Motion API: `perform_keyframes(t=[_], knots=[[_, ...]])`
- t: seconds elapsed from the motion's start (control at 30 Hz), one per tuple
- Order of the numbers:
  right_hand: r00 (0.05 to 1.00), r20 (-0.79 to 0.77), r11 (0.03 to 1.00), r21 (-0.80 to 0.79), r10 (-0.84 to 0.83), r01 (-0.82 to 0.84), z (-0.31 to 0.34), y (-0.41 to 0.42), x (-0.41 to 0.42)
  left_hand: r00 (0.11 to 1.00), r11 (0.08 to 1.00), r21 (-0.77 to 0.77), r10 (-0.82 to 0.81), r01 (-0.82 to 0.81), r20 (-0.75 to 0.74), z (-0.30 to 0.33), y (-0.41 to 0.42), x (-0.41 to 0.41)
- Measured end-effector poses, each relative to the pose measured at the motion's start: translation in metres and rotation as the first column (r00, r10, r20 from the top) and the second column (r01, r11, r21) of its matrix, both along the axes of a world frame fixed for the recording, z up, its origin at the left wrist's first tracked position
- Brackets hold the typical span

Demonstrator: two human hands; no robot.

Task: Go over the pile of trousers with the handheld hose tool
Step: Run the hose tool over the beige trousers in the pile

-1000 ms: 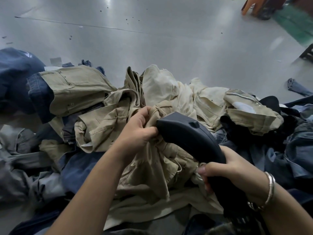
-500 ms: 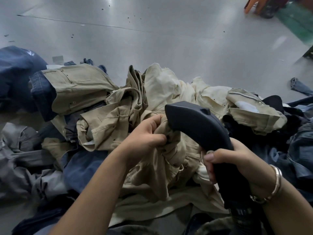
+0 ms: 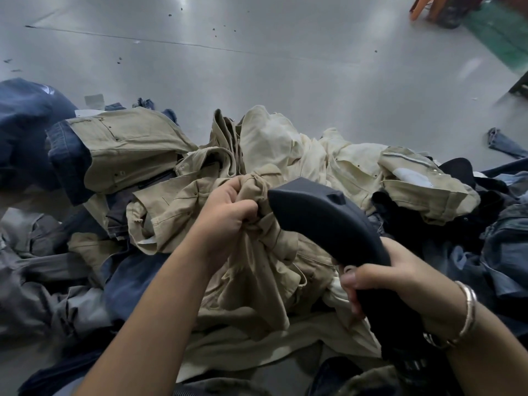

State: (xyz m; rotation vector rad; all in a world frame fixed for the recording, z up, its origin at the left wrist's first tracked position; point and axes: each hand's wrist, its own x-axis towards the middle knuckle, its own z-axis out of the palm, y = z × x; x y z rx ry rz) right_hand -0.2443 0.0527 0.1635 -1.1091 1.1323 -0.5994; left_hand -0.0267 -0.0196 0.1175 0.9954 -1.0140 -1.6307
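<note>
A pile of trousers (image 3: 285, 155) lies on the grey floor, khaki and cream ones on top, dark denim and grey ones around them. My left hand (image 3: 225, 215) grips a bunched fold of khaki trousers (image 3: 263, 258) lifted from the middle of the pile. My right hand (image 3: 383, 278) holds the handle of the black hose tool (image 3: 325, 221). The tool's rounded head touches the bunched cloth just right of my left fingers. The ribbed hose end (image 3: 411, 364) runs down past my right wrist, mostly hidden.
Bare grey floor (image 3: 257, 67) stretches beyond the pile. Blue denim (image 3: 25, 121) is heaped at the far left. A loose denim scrap (image 3: 505, 144) lies at the right. An orange stool leg (image 3: 423, 7) and a green mat (image 3: 503, 32) sit at the top right.
My left hand has kept its grip on the khaki fold and lifted it slightly. The tool's head has shifted up and to the right against the cloth, then held there.
</note>
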Motion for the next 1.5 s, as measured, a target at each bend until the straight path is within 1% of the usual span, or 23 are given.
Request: perform_keyframes(t=[0.13, 0.33, 0.53, 0.63, 0.7, 0.73, 0.77, 0.8, 0.87, 0.93, 0.97, 1.0, 1.13, 1.2, 1.23, 1.27, 1.3, 1.33, 1.37, 1.4, 1.43, 1.47, 1.5], knots=[[0.999, -0.028, 1.000, 0.024, -0.017, 0.018, 0.000, 0.000, 0.005, 0.992, 0.992, -0.026, -0.118, 0.120, 0.053, 0.002, 0.004, -0.003], [0.999, 0.000, 0.998, 0.043, -0.040, 0.040, 0.001, 0.000, 0.003, 0.974, 0.982, -0.008, -0.186, 0.189, 0.130, 0.002, 0.007, -0.006], [0.997, 0.054, 0.998, 0.043, -0.046, 0.044, 0.000, -0.004, -0.001, 0.943, 0.950, -0.041, -0.303, 0.311, 0.137, 0.000, 0.010, -0.006], [0.992, 0.085, 0.995, 0.049, -0.089, 0.085, -0.003, -0.006, -0.003, 0.931, 0.936, -0.041, -0.344, 0.351, 0.122, 0.002, 0.011, -0.004], [0.990, 0.073, 0.992, 0.000, -0.124, 0.124, -0.006, -0.008, 0.001, 0.933, 0.932, -0.061, -0.355, 0.358, 0.053, 0.005, 0.013, -0.005], [0.983, 0.074, 0.985, -0.034, -0.168, 0.171, -0.010, -0.010, 0.004, 0.937, 0.936, -0.069, -0.348, 0.345, -0.025, 0.008, 0.014, -0.007], [0.967, 0.094, 0.968, -0.055, -0.238, 0.243, -0.015, -0.014, 0.007, 0.935, 0.945, -0.069, -0.325, 0.318, -0.141, 0.010, 0.016, -0.008], [0.938, 0.119, 0.941, -0.059, -0.325, 0.333, -0.020, -0.017, 0.009, 0.915, 0.957, -0.060, -0.288, 0.283, -0.283, 0.012, 0.017, -0.007], [0.872, 0.156, 0.878, -0.047, -0.464, 0.476, -0.027, -0.025, 0.013, 0.817, 0.980, -0.025, -0.180, 0.199, -0.547, 0.017, 0.016, -0.005], [0.846, 0.193, 0.858, -0.035, -0.497, 0.512, -0.030, -0.030, 0.014, 0.704, 0.993, 0.036, -0.055, 0.115, -0.709, 0.018, 0.010, -0.001], [0.852, 0.206, 0.867, -0.032, -0.480, 0.497, -0.031, -0.030, 0.014, 0.669, 0.995, 0.056, -0.014, 0.082, -0.743, 0.018, 0.008, 0.001], [0.869, 0.207, 0.885, -0.028, -0.449, 0.464, -0.031, -0.029, 0.015, 0.655, 0.996, 0.062, 0.010, 0.057, -0.755, 0.017, 0.006, 0.002], [0.955, 0.112, 0.960, -0.030, -0.274, 0.279, -0.036, -0.021, 0.020, 0.650, 0.995, 0.091, 0.044, 0.039, -0.759, 0.018, 0.004, -0.006], [0.956, 0.145, 0.966, -0.008, -0.253, 0.257, -0.036, -0.021, 0.025, 0.630, 0.993, 0.089, 0.022, 0.075, -0.776, 0.013, 0.004, -0.006], [0.939, 0.183, 0.956, 0.011, -0.290, 0.293, -0.035, -0.023, 0.027, 0.643, 0.990, 0.102, 0.016, 0.096, -0.766, 0.012, 0.002, -0.006], [0.908, 0.228, 0.935, 0.022, -0.350, 0.355, -0.033, -0.024, 0.027, 0.723, 0.986, 0.143, 0.039, 0.084, -0.690, 0.011, -0.001, -0.005], [0.861, 0.291, 0.904, 0.038, -0.417, 0.425, -0.030, -0.027, 0.026, 0.848, 0.978, 0.207, 0.082, 0.033, -0.524, 0.010, -0.005, -0.006], [0.800, 0.355, 0.867, 0.067, -0.483, 0.494, -0.027, -0.029, 0.022, 0.947, 0.965, 0.255, 0.136, -0.061, -0.291, 0.006, -0.009, -0.008], [0.741, 0.402, 0.831, 0.106, -0.538, 0.546, -0.024, -0.032, 0.017, 0.981, 0.950, 0.254, 0.195, -0.182, -0.023, 0.000, -0.011, -0.012], [0.691, 0.427, 0.798, 0.142, -0.583, 0.586, -0.022, -0.034, 0.012, 0.935, 0.943, 0.165, 0.240, -0.288, 0.263, -0.005, -0.010, -0.018], [0.645, 0.444, 0.766, 0.174, -0.622, 0.619, -0.020, -0.035, 0.008, 0.807, 0.946, -0.006, 0.279, -0.323, 0.520, -0.008, -0.006, -0.024], [0.606, 0.456, 0.738, 0.199, -0.652, 0.645, -0.019, -0.035, 0.004, 0.670, 0.945, -0.186, 0.322, -0.268, 0.670, -0.010, 0.000, -0.029], [0.573, 0.467, 0.715, 0.213, -0.674, 0.666, -0.018, -0.035, 0.001, 0.606, 0.933, -0.310, 0.354, -0.182, 0.712, -0.011, 0.004, -0.032]])
